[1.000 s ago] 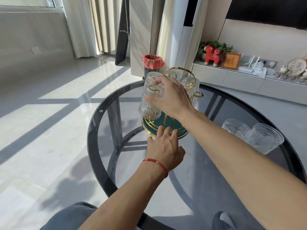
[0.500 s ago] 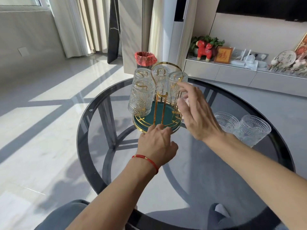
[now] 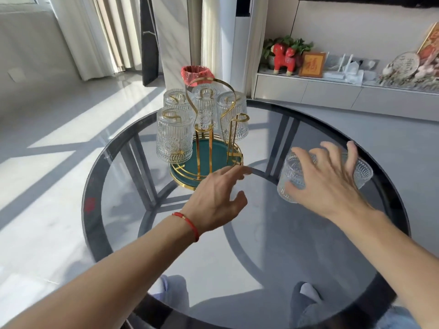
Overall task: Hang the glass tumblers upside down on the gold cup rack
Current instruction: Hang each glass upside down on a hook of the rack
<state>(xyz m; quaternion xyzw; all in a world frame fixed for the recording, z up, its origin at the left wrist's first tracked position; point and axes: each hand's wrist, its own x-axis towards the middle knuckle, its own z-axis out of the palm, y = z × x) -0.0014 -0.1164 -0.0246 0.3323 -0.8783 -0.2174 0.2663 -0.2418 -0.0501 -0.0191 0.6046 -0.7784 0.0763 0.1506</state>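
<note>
The gold cup rack (image 3: pixel 210 148) with a green round base stands at the far middle of the glass table. Several ribbed glass tumblers hang upside down on its pegs, the nearest one (image 3: pixel 174 137) at front left. One peg (image 3: pixel 240 119) at front right is bare. Two more tumblers stand upright on the table to the right. My right hand (image 3: pixel 329 182) lies over the nearer one (image 3: pixel 291 170), fingers spread, thumb at its near side. The other tumbler (image 3: pixel 364 172) shows behind my fingers. My left hand (image 3: pixel 215 201) hovers by the rack's base, fingers apart, holding nothing.
The round dark glass table (image 3: pixel 95 186) has a black rim and crossed legs below. A bin with a red liner (image 3: pixel 196 72) stands on the floor behind the rack. A low cabinet with ornaments runs along the right wall. My feet show under the table.
My right hand left the rack and moved right and down onto the standing tumblers. My left hand slid slightly right along the rack's base and opened its fingers.
</note>
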